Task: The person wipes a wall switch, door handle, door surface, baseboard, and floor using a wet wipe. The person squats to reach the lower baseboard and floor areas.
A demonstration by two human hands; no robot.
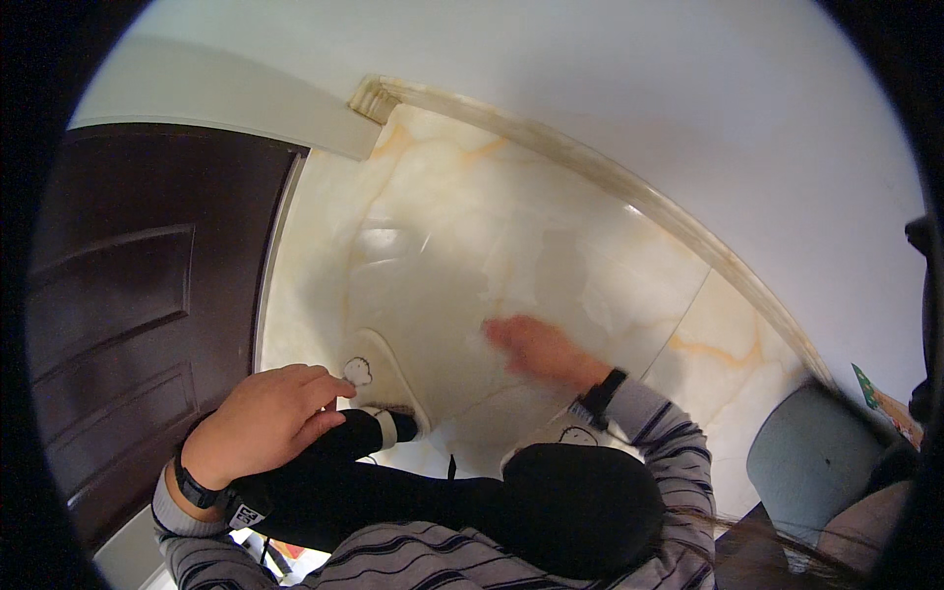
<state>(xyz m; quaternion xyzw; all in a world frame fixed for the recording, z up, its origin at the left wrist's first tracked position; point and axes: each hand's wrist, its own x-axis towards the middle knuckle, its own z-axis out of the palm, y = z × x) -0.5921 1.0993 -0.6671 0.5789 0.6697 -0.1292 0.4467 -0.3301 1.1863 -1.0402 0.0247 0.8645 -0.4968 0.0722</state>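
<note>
My left hand (270,418) is above my left leg in black trousers (339,447), fingers loosely stretched and thumb apart, holding nothing that I can see. Out over the shiny cream floor (442,256) reaches my right hand (541,351), smeared by motion. Its fingers are too blurred to make out, and no object shows in it. Each wrist has a black band, the left band (197,485) and the right band (602,393). Below my left hand is a pale slipper (388,369) with a white cartoon patch; part of a second slipper (570,435) shows by my right knee.
A dark brown panelled door (157,285) stands close on the left. A marble-look skirting (610,182) runs along the white wall (688,108). To the lower right are a grey-blue rounded object (816,447) and a green and brown printed item (885,403).
</note>
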